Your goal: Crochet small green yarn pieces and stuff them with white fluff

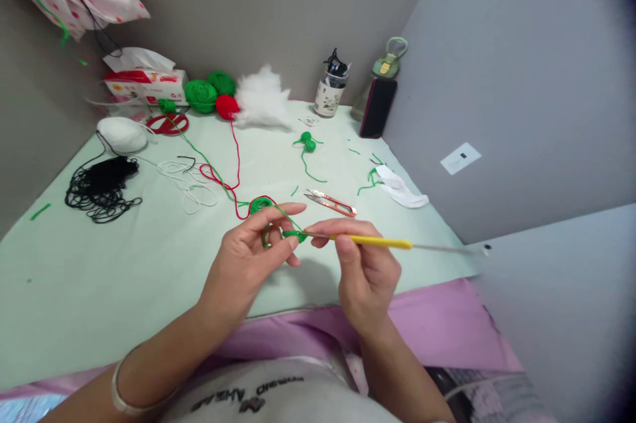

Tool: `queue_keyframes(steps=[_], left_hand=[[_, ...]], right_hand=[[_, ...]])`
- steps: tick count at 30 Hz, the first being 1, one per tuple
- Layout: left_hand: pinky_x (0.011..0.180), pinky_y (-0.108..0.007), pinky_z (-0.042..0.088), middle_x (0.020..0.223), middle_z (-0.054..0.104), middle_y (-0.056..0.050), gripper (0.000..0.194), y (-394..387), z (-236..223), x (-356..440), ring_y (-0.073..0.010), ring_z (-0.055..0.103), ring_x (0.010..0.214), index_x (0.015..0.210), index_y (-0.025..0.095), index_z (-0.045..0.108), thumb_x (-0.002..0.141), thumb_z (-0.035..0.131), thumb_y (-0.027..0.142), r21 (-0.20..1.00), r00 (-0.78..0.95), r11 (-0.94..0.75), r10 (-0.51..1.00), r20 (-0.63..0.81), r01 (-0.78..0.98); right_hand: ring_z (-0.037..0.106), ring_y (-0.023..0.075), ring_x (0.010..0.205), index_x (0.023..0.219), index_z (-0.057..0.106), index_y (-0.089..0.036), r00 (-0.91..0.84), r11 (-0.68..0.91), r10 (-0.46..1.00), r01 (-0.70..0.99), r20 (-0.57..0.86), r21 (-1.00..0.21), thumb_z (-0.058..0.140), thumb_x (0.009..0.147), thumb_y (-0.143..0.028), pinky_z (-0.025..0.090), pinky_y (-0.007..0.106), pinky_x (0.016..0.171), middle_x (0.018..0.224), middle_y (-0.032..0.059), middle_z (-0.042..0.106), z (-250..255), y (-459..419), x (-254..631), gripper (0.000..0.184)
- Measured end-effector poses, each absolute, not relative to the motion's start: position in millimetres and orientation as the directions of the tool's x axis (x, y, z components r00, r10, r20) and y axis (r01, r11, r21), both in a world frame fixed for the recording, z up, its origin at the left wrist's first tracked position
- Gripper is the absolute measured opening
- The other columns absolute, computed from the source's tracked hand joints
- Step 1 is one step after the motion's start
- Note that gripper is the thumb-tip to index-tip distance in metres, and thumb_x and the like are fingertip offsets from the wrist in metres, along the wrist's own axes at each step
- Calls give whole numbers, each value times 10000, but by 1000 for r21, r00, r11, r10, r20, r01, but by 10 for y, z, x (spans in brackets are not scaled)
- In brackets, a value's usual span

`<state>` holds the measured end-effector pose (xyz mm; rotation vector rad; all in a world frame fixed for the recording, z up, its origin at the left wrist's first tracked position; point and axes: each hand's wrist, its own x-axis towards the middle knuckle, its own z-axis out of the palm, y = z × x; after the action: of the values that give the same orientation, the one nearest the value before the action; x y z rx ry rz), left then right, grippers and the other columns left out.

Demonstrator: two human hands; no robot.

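My left hand (pixel 253 254) pinches a small green crochet piece (pixel 295 235) between thumb and fingers, with green yarn running over the index finger. In my right hand (pixel 370 270) is a crochet hook (pixel 380 241) with a yellow handle, held like a pen. Its metal tip points left and meets the green piece; the exact stitch is too small to make out. Just behind my left fingers lies a green coil (pixel 260 205) with a red strand beside it. Orange-handled thread snips (pixel 330 203) rest on the table beyond my hands.
Along the back stand a tissue box (pixel 146 86), green yarn balls (pixel 200 96), a red yarn ball (pixel 227 107), white stuffing (pixel 263 98), a pen cup (pixel 330 95), a bottle (pixel 386 66) and a phone (pixel 378 109). Black yarn (pixel 102 187) lies left; small green balls (pixel 308 142) sit mid-table.
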<state>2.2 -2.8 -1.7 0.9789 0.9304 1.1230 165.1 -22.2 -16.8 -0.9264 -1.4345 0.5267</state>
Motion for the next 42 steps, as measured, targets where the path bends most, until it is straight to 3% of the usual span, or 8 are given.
queue_keyframes(steps=[6, 10, 13, 16, 24, 30, 36, 42], left_hand=[[593, -191, 561, 744, 583, 65, 444, -45, -1, 79, -37, 414, 513, 1243, 269, 800, 809, 872, 207, 855, 259, 287, 948, -187, -433], [468, -122, 445, 537, 358, 128, 349, 23, 54, 35, -11, 181, 443, 1167, 181, 831, 824, 882, 226, 700, 430, 499, 853, -295, -511], [447, -108, 432, 684, 525, 87, 348, 38, 78, 20, 15, 229, 441, 1160, 218, 835, 816, 883, 194, 709, 399, 450, 881, -254, -543], [458, -125, 470, 842, 608, 64, 365, 13, 74, 43, 26, 293, 441, 1176, 281, 829, 824, 874, 197, 750, 398, 413, 891, -217, -516], [481, -135, 494, 816, 566, 46, 303, 18, 54, 15, -21, 416, 523, 1088, 263, 853, 792, 904, 224, 843, 278, 310, 939, -201, -440], [485, -155, 499, 857, 611, 16, 322, 0, 56, 20, -49, 468, 571, 1121, 256, 849, 801, 887, 258, 848, 329, 311, 928, -174, -429], [523, -162, 510, 910, 695, 8, 327, -30, 13, 75, -30, 504, 537, 1137, 265, 847, 813, 884, 244, 855, 317, 316, 929, -191, -411], [541, -136, 507, 588, 494, 94, 326, -4, 30, 86, 2, 290, 449, 1125, 221, 855, 807, 908, 264, 730, 392, 451, 880, -268, -514]], right_hand=[[755, 224, 1017, 1293, 719, -361, -140, 689, 550, 634, 823, -352, 646, 997, -132, 630, 369, 797, 1124, 59, 791, -282, -241, 1644, 382], [739, 213, 920, 1201, 766, -317, 69, 688, 633, 407, 771, -601, 594, 1034, -161, 617, 383, 780, 1035, 58, 788, -275, -192, 1653, 287], [678, 171, 708, 1054, 790, -284, 217, 600, 772, 63, 598, -798, 583, 1057, -228, 586, 352, 667, 884, 30, 765, -227, -143, 1649, 214], [673, 164, 718, 997, 803, -274, 197, 542, 830, -69, 521, -838, 633, 1041, -277, 575, 330, 641, 891, 30, 768, -215, -110, 1625, 175], [697, 161, 752, 1011, 807, -274, 252, 574, 778, 90, 576, -814, 631, 1036, -218, 589, 322, 669, 903, 26, 784, -207, -198, 1625, 187], [669, 143, 671, 946, 803, -246, 181, 449, 891, -223, 416, -865, 664, 1027, -326, 573, 297, 619, 833, 21, 748, -187, -128, 1681, 180], [736, 185, 848, 1123, 808, -299, 136, 602, 781, 99, 610, -793, 632, 1040, -229, 619, 341, 722, 975, 36, 797, -275, -141, 1630, 206], [751, 220, 1017, 1261, 773, -274, -54, 715, 510, 581, 858, -389, 661, 992, -100, 644, 369, 816, 1149, 96, 785, -334, -222, 1609, 340]])
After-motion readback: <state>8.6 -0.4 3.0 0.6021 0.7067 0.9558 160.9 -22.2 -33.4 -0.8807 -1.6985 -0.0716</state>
